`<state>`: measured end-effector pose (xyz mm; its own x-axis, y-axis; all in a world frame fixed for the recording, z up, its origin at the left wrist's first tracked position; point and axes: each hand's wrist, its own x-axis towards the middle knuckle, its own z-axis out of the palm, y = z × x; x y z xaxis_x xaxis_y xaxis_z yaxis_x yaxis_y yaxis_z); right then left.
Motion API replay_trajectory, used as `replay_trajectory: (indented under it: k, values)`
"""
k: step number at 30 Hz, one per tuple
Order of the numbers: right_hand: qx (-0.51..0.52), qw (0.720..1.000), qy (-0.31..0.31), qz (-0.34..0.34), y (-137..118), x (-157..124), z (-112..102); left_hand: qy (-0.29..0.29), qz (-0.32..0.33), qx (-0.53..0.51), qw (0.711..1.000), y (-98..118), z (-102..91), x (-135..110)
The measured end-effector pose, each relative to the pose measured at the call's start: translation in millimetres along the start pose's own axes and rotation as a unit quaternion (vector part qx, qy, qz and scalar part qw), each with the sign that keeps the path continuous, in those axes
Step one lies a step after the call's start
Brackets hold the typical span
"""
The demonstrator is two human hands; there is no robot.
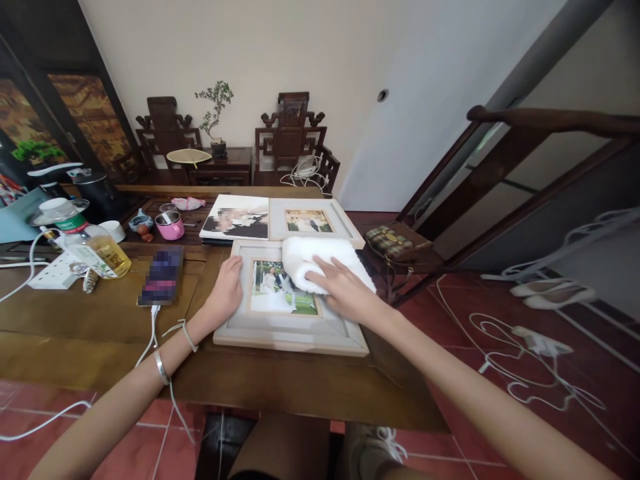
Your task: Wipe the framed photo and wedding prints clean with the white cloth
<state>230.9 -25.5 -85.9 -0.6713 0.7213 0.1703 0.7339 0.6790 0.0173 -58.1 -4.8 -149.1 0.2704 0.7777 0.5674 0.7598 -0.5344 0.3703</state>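
A white picture frame [293, 341] lies flat on the wooden table [240, 380], with a photo [273, 293] of a couple in wedding clothes inside it. My left hand [228, 288] is closed around the frame's left edge. On the frame's upper right side, my right hand [345, 288] presses on a folded, fluffy white towel [300, 252], its fingers gripping the cloth. The towel covers part of the photo and the frame's right corner. Just behind are a second framed photo [345, 217] and a wedding picture [240, 230] without a visible border.
To the left are a phone [163, 273] on a charging cable, a bottle [113, 253] of yellow liquid, a power strip [55, 270], a pink cup [171, 227] and a black kettle [95, 193]. At right, a dark chair [530, 127] holds a checked bag [393, 240]. Cables [530, 373] lie across the floor.
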Motion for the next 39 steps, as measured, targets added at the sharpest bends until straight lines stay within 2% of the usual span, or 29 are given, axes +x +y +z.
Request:
replay_trajectory:
  k: [3,6,10,12,15,17,22,24,26,29,35,39]
  values:
    - [-0.01,1.0,-0.009,0.013,-5,5,-1,-0.009,-0.001,0.011,1.0,-3,-0.9,4]
    - [0.012,0.999,-0.038,0.006,-22,-7,-9,-0.016,0.001,0.026,1.0,-4,-2.3,6]
    - [0.065,0.992,-0.108,-0.022,-53,-43,-37,-0.038,-0.003,0.028,0.999,0,-6.2,8]
    - [0.087,0.985,-0.146,-0.015,-64,-57,-53,-0.057,-0.007,0.023,0.998,2,-9.1,9]
    - [0.089,0.982,-0.165,0.012,-67,-59,-61,-0.079,-0.003,0.009,0.997,3,-12.7,9]
    - [0.066,0.988,-0.14,0.027,-58,-46,-53,-0.088,0.007,0.0,0.996,1,-13.5,8]
    - [-0.033,0.997,0.004,0.067,-13,5,-11,-0.091,0.028,-0.011,0.995,-5,-11.0,4]
    - [-0.054,0.996,0.021,0.063,-1,18,0,-0.089,0.027,-0.01,0.996,-5,-9.9,3]
    - [-0.054,0.997,0.0,0.05,1,22,4,-0.085,0.019,-0.011,0.996,-5,-8.9,2]
    - [-0.015,0.998,-0.048,0.031,-14,7,-4,-0.075,0.012,-0.011,0.997,-4,-7.5,1]
    - [0.095,0.985,-0.144,-0.018,-62,-48,-47,-0.081,0.015,0.008,0.997,-3,-5.7,0]
    - [0.105,0.982,-0.159,-0.01,-68,-57,-56,-0.086,0.012,0.013,0.996,-1,-6.2,0]
